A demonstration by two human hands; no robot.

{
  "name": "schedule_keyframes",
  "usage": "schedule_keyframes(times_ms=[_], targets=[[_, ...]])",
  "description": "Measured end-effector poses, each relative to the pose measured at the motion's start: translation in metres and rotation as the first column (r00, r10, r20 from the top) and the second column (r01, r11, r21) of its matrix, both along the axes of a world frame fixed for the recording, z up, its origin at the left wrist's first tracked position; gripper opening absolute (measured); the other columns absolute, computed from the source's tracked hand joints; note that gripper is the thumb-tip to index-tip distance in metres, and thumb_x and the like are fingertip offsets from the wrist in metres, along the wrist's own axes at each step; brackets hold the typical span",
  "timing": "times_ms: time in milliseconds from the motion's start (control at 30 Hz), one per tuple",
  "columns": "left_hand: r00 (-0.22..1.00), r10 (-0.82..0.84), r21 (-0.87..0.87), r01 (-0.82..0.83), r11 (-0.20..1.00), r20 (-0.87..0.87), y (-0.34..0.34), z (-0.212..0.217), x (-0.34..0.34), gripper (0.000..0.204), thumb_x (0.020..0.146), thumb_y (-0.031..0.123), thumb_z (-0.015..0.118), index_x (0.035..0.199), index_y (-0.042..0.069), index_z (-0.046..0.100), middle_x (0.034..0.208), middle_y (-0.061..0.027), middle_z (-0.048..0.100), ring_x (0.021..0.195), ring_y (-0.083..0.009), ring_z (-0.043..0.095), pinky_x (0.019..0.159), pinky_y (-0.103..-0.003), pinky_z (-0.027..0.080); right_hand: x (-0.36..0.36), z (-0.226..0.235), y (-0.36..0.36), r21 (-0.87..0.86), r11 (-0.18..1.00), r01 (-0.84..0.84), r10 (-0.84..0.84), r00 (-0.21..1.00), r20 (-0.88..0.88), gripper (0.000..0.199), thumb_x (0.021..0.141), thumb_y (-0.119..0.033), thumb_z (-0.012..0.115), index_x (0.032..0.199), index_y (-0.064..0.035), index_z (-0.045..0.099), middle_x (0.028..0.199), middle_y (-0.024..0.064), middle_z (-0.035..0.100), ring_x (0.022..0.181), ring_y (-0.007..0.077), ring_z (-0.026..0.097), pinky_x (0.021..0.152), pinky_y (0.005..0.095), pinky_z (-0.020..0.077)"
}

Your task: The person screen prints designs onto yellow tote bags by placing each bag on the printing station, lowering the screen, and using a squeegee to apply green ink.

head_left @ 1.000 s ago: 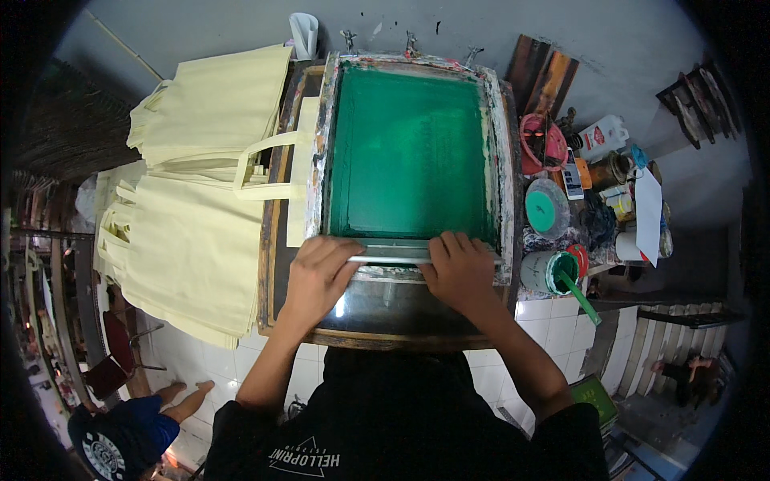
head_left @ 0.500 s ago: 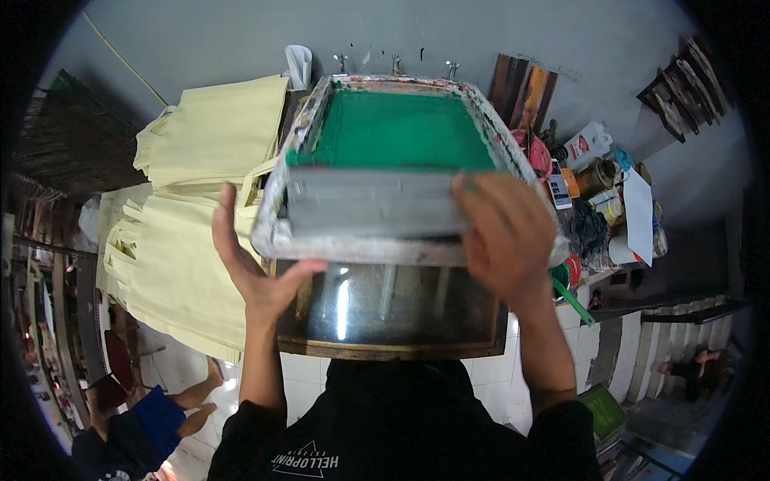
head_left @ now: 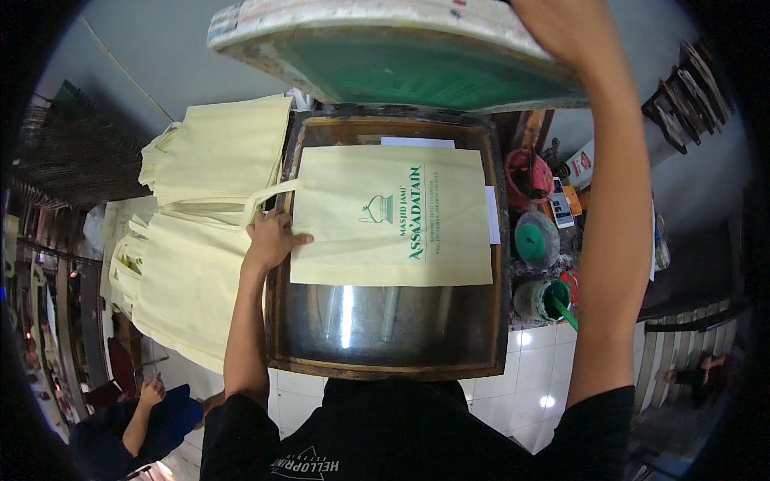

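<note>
A cream tote bag (head_left: 345, 256) with a green print lies flat on a dark glass-topped board (head_left: 313, 321), its handle pointing left. My left hand (head_left: 271, 240) is at that handle, fingers curled on it and thumb stretched over the bag's edge. Above the board, the white-edged screen printing frame (head_left: 385, 22) is tilted up, its green mesh underside showing. My right hand (head_left: 561, 32) grips the frame's near right edge at the top of the view; its fingertips are partly cut off. The squeegee is out of sight.
Two stacks of cream bags (head_left: 184, 272) lie at the left. On the right are a pink basket (head_left: 525, 178), a phone (head_left: 561, 204), a tub with green ink (head_left: 533, 242) and a paint pot (head_left: 533, 303) with a green-handled tool. Another person (head_left: 136, 425) sits at lower left.
The frame has swung up off the board, uncovering the printed bag. My right hand went from the squeegee to the frame's edge. My left hand came down and closed on the bag's handle.
</note>
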State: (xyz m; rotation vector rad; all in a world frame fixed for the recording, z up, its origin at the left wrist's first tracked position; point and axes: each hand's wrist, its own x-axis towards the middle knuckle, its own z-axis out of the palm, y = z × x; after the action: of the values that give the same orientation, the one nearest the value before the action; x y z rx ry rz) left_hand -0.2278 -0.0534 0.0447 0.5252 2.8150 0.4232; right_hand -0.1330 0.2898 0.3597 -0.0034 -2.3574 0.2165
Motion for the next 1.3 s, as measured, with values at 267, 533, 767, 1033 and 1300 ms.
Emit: schedule_keyframes(times_ms=[267, 533, 767, 1033, 1300], targets=[[0.915, 0.403, 0.268, -0.383, 0.884, -0.022, -0.158, 0.08, -0.018, 0.051, 0.082, 0.041, 0.082, 0.106, -0.002, 0.069, 0.109, -0.0231, 0.07, 0.104, -0.0342, 0.066, 0.088, -0.041, 0.051, -0.03, 0.01, 0.022, -0.089, 0.995, -0.043, 0.042, 0.999, -0.012, 0.029, 0.088, -0.018, 0.071, 0.107, 0.0041, 0.073, 0.089, 0.0189, 0.075, 0.08, 0.0243, 0.069, 0.079, 0.0371, 0.0522], [0.638, 0.389, 0.18, -0.368, 0.912, -0.664, -0.277, 0.051, -0.067, 0.056, 0.089, 0.038, 0.075, 0.134, 0.007, 0.061, 0.127, -0.0184, 0.067, 0.121, -0.0375, 0.062, 0.104, -0.046, 0.046, -0.045, 0.015, 0.025, -0.072, 0.997, -0.041, 0.042, 0.999, 0.015, 0.023, 0.086, -0.015, 0.073, 0.095, 0.0067, 0.072, 0.071, 0.0093, 0.069, 0.066, 0.0149, 0.059, 0.065, 0.0339, 0.0485], [0.839, -0.198, -0.05, 0.2, 0.978, -0.507, -0.079, -0.055, -0.112, 0.051, 0.084, 0.023, 0.079, 0.128, 0.003, 0.063, 0.127, -0.0195, 0.067, 0.123, -0.0369, 0.061, 0.108, -0.046, 0.044, -0.046, 0.016, 0.031, -0.11, 0.993, -0.053, 0.055, 0.998, 0.009, 0.021, 0.086, -0.014, 0.073, 0.091, 0.0061, 0.072, 0.069, 0.008, 0.067, 0.064, 0.0141, 0.058, 0.063, 0.034, 0.0468], [0.961, -0.26, 0.195, 0.274, 0.942, -0.094, -0.066, -0.076, -0.155, 0.048, 0.088, 0.013, 0.072, 0.134, 0.005, 0.061, 0.118, -0.0227, 0.069, 0.11, -0.0413, 0.065, 0.092, -0.046, 0.053, -0.035, 0.004, 0.01, -0.016, 0.999, -0.031, 0.03, 0.997, -0.066, 0.023, 0.089, -0.012, 0.072, 0.102, 0.007, 0.072, 0.077, 0.0084, 0.072, 0.068, 0.014, 0.062, 0.066, 0.0328, 0.0498], [0.928, -0.371, 0.24, 0.371, 0.897, -0.047, -0.075, -0.054, -0.175, 0.053, 0.087, 0.015, 0.075, 0.135, -0.001, 0.059, 0.13, -0.0168, 0.068, 0.117, -0.034, 0.067, 0.1, -0.038, 0.053, -0.043, 0.0, 0.009, -0.036, 0.999, -0.029, 0.026, 0.996, -0.082, 0.02, 0.091, -0.01, 0.071, 0.101, 0.0067, 0.073, 0.077, 0.0061, 0.072, 0.067, 0.0115, 0.061, 0.064, 0.0306, 0.049]])
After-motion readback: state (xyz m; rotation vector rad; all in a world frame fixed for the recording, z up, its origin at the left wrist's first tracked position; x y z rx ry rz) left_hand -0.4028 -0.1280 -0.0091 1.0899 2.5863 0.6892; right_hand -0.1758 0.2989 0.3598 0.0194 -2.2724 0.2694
